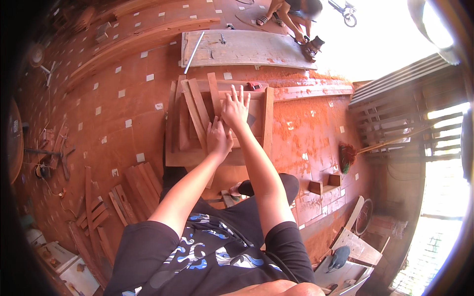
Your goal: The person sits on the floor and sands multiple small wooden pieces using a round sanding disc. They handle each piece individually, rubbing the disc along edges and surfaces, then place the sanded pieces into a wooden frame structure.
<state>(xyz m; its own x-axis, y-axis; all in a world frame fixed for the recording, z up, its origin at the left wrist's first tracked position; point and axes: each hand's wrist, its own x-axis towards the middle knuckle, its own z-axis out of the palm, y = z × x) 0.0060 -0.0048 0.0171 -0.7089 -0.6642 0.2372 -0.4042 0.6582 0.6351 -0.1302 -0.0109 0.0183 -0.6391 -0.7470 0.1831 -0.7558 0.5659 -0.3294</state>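
A reddish wooden panel (237, 158) with raised edges lies in front of my knees. Several loose wooden strips rest slantwise across it, among them a short upright-lying strip (214, 91) and a longer strip (190, 101) on the left. My right hand (235, 109) is over the short strip's right side, fingers spread and pointing away from me. Just below it, my left hand (218, 139) lies near the strip's lower end with its fingers stretched out. A small dark patch (252, 120) shows beside my right hand. The red tape measure (254, 86) sits on the panel's far edge.
Beyond stands a long low board (242, 49) with a metal tube (194, 53) on it; another person (296, 15) crouches there holding a power tool (312, 47). Stacked wood pieces (140, 182) lie left. Right are sawdust, a broom (348, 154) and a small wooden piece (323, 186).
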